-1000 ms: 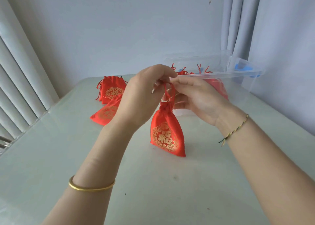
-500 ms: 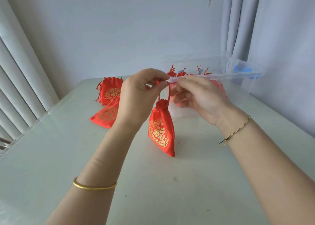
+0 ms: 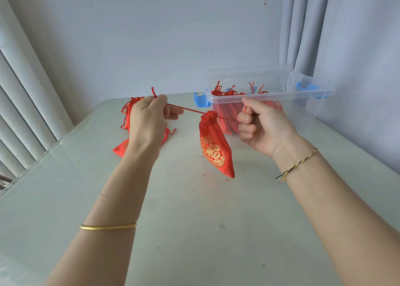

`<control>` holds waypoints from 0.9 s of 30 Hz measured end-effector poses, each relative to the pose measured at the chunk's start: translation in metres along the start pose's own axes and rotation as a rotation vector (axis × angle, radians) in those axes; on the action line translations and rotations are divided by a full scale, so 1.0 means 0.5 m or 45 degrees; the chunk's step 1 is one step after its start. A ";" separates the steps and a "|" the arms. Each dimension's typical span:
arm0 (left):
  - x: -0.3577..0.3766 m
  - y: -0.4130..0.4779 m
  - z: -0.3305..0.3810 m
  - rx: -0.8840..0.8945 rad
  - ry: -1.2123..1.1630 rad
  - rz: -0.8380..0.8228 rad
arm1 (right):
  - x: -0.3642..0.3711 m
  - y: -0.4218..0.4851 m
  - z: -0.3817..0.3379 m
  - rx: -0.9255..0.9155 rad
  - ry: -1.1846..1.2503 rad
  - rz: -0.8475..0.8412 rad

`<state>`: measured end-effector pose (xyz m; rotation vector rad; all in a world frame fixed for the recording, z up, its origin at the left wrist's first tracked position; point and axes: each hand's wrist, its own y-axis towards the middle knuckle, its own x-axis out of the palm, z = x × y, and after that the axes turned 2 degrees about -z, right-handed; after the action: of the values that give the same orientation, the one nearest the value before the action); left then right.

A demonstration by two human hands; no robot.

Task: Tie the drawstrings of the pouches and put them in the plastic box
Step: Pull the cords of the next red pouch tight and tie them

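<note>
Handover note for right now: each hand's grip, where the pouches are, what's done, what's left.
Left hand: pinches one end of the drawstring.
Right hand: grips the other end, and the string is taut between the two hands.
The pouch hangs between the hands with its mouth cinched. I cannot tell whether a knot is finished.
Done: several pouches in the box, inside the plastic box at the far right of the table.
Left: finish tying this pouch and put it in the box. Then do the pouches on the table behind the left hand, at least two.
</note>
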<state>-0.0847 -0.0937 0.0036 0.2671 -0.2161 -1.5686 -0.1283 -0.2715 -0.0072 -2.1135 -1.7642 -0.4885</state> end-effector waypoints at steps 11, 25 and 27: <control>0.008 -0.024 0.013 -0.177 -0.095 -0.644 | 0.026 -0.019 -0.014 -0.189 -0.030 -0.034; 0.023 -0.040 0.027 -0.111 0.031 -0.731 | 0.042 -0.032 -0.013 -0.184 -0.472 -0.125; 0.024 -0.038 0.025 -0.116 0.003 -0.720 | 0.045 -0.033 -0.007 -0.226 -0.576 -0.138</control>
<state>-0.1068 -0.1057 0.0092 0.2718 -0.0662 -2.1318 -0.1410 -0.2509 0.0072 -2.4036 -2.1566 -0.2077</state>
